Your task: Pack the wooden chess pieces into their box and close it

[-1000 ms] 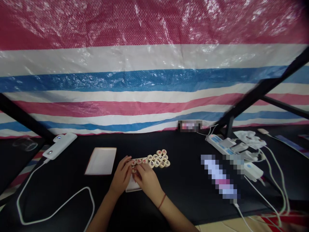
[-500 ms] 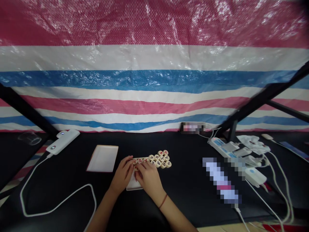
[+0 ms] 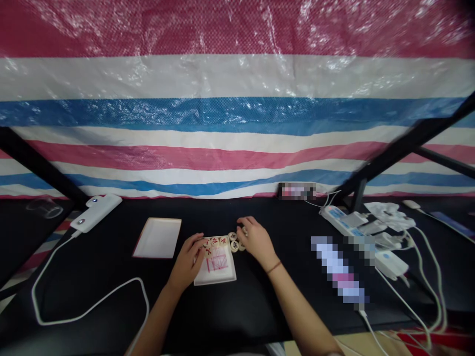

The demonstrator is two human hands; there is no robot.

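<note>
The right hand (image 3: 256,241) is curled into a narrow grip over the far end of a cluster of round wooden chess pieces (image 3: 222,241), its fingertips (image 3: 243,228) down among them. The fingers hide whether a piece is pinched there. The left hand (image 3: 187,262) is half closed, its fingers (image 3: 198,241) against the left end of the row, with no clear hold to be seen.

The pieces, marked with red characters, lie flat in a short row along the far edge of a small white tray (image 3: 217,281) with red lines on it. The work in hand looks like moving pieces around this tray; lifting one would call for the right fingers to close on its rim.

Left of the small tray lies a larger white tray (image 3: 158,238) with a red edge. Farther left is a white power bank (image 3: 95,212), its white cable (image 3: 89,312) looping in front. A clear glass (image 3: 44,207) stands beyond it. To the right of the small tray are a pixelated object (image 3: 337,269) and a power strip (image 3: 337,221) full of plugs. All of this sits on a black table (image 3: 260,316) before a striped tarp (image 3: 237,113).
</note>
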